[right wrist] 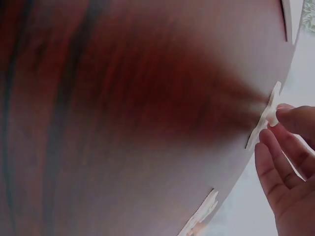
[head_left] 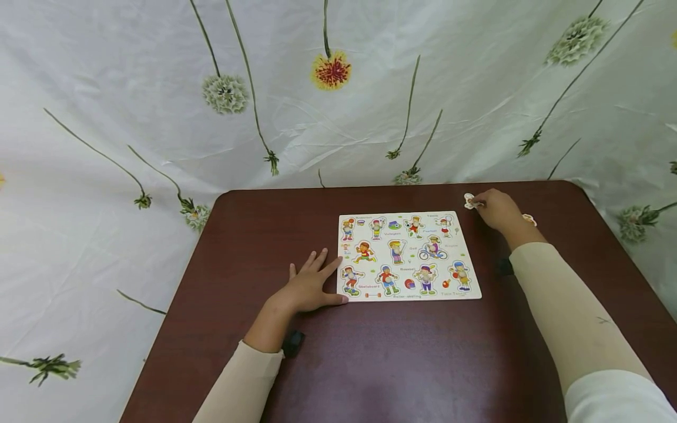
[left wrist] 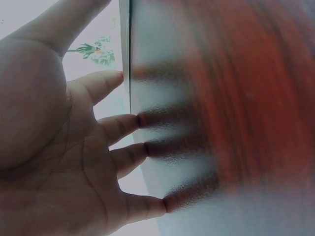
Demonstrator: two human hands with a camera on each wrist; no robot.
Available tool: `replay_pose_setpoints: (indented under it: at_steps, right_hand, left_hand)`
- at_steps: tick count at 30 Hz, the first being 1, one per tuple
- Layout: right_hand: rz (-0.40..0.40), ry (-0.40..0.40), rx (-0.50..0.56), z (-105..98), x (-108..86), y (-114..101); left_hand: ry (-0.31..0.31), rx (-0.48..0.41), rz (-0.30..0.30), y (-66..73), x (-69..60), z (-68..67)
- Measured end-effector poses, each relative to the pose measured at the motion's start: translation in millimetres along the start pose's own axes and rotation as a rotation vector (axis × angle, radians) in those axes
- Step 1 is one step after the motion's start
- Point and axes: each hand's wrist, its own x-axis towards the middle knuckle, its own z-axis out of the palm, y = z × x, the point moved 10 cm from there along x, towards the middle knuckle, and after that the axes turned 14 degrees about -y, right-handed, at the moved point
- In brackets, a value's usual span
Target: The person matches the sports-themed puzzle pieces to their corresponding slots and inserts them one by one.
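Note:
A white puzzle board [head_left: 383, 298] printed with children playing sports lies flat on the dark table. My left hand [head_left: 307, 288] spreads its fingers at the board's left side, the thumb at the near left corner and the index fingertip by the left edge. In the left wrist view, the left hand's [left wrist: 74, 142] palm shows and its fingertips meet the tabletop. Beyond the board's far right corner, my right hand [head_left: 497, 210] pinches a small puzzle piece [head_left: 468, 201]. The right wrist view shows that piece [right wrist: 257, 132] edge-on, with thumb and fingers at its raised knob.
Another loose piece [head_left: 529, 220] lies on the table [head_left: 402, 358], partly behind the right wrist; in the right wrist view this second piece [right wrist: 201, 214] is lower down. A white flower-printed cloth [head_left: 296, 135] hangs behind the table's far edge.

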Motion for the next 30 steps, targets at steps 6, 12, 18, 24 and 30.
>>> replay_pose_setpoints:
  at_steps: [6, 12, 18, 24, 30]
  right_hand:
    - [0.022, 0.024, 0.006, 0, -2.6, 1]
    - [0.059, 0.009, 0.020, 2, -4.3, 4]
    - [0.053, 0.023, 0.074, -1, -8.8, 0]
    - [0.010, 0.028, 0.137, 2, -18.2, -16]
    - [-0.025, 0.006, 0.129, 11, -23.9, -35]
  left_hand:
    - [-0.004, -0.002, 0.000, 0.7, -0.3, 0.4]
    - [-0.006, -0.002, 0.001, 0.2, 0.3, 1.1]
    - [-0.009, -0.004, 0.000, -2.1, 1.3, 2.1]
    - [-0.010, -0.006, 0.000, -2.2, 1.0, 1.8]
    - [-0.013, -0.008, -0.001, -1.6, 1.2, 1.7]
